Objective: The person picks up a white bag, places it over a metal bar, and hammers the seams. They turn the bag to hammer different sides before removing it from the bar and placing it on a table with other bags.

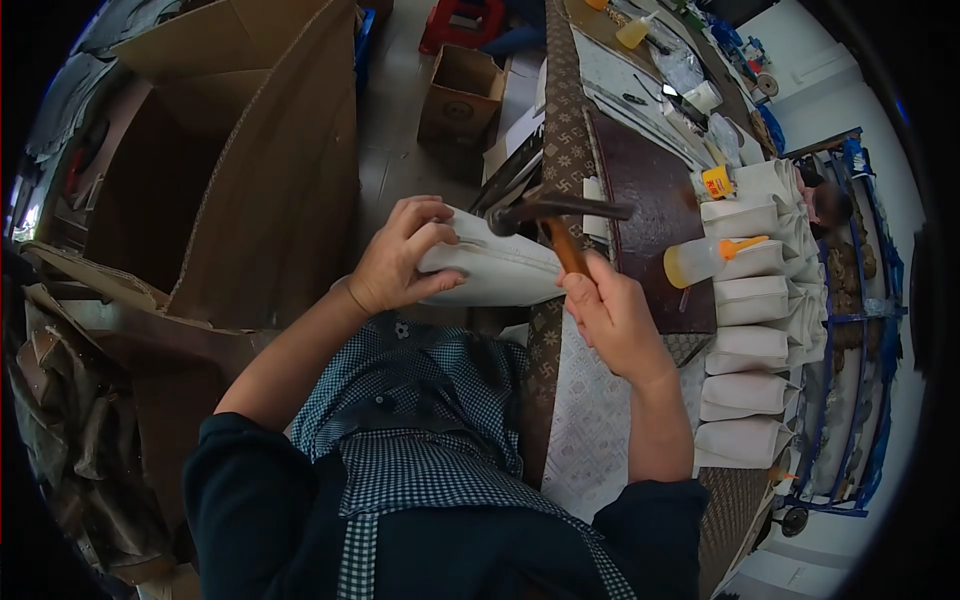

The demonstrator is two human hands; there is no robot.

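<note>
My right hand (618, 312) is wrapped round the wooden handle of a hammer (567, 243), whose dark metal head lies level over the far end of a white piece. This white stitched piece (500, 268), which resembles a folded shoe upper, sits above my lap by the table edge. My left hand (405, 252) grips its near end, thumb below and fingers curled over the top. A seam line runs along its upper side. Farther right, a row of similar white pieces (745, 348) stands folded side by side on the table.
On the table are a dark red board (655, 215), a squeeze bottle with an orange nozzle (695, 262) and a yellow-labelled container (717, 183). A large open cardboard box (285, 170) stands at left. A smaller carton (460, 110) and red stool (462, 22) are on the floor.
</note>
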